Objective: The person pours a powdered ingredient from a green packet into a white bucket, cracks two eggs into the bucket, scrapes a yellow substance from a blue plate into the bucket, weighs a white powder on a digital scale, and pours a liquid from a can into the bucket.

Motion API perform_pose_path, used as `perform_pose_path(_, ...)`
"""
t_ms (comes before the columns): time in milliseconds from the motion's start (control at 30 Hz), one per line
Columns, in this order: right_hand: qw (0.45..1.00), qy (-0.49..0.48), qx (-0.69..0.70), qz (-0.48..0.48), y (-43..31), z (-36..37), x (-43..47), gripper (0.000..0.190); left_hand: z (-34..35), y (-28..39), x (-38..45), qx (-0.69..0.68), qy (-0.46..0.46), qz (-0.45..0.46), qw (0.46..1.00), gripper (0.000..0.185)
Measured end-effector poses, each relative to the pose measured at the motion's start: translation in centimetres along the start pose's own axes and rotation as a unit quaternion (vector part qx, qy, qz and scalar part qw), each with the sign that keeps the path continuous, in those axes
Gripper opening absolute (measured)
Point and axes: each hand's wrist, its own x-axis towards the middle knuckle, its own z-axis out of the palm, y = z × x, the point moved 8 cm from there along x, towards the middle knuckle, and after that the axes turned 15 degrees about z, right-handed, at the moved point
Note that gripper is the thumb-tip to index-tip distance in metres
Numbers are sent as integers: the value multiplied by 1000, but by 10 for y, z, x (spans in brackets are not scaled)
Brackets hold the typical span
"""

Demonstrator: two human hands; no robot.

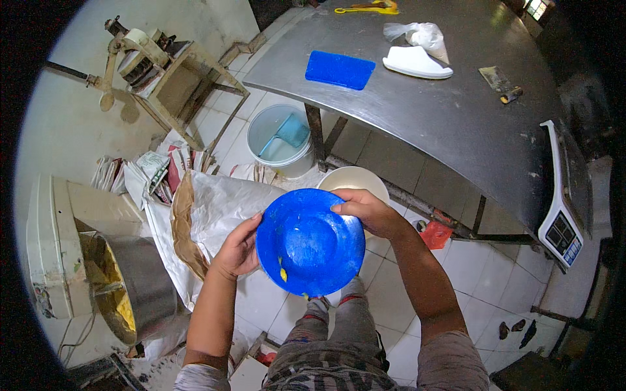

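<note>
Both my hands grip a round blue plastic plate [298, 244] in front of my body. My left hand [239, 249] holds its left edge, the thumb near the rim. At the upper right my right hand [367, 212] pinches the rim, thumb on top. Yellow smears stick to the lower left of the plate, and its surface has a wet-looking shine. Partly hidden behind the plate and my right hand is a cream-coloured round tub [354, 178]. A white sack [230, 195] with a brown paper edge lies just beyond my left hand.
A steel table [469, 132] holds a blue scraper [340, 70], a white scoop-like piece [417, 62], a plastic bag [428, 39] and a digital scale [561, 215]. Left stands a mixer bowl [146, 278] with yellow dough. A bucket [279, 163] with a blue dipper sits on the floor.
</note>
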Motion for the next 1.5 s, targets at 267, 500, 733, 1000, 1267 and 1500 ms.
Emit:
perform_pose_path(267,949,160,128,-240,-21,-10,-44,47,20,17,-17,26,62,38,997,54)
perform_pose_path(500,967,214,75,-117,21,54,-43,58,6,53,-31,33,163,223,960,52)
perform_pose_path(733,981,161,12,-106,5,87,-47,57,-3,69,-35,59,155,257,952,56)
perform_pose_path(1000,688,356,-578,-258,-71,81,-89,75,3,73,-50,70,63,142,985,57)
perform_pose_path(1267,461,366,-774,-231,-64,77,-72,70,18,80,-46,138,24,109,984,62)
perform_pose_path(1500,454,401,-764,-224,-44,85,-57,69,40,86,-43,170,54,188,966,62)
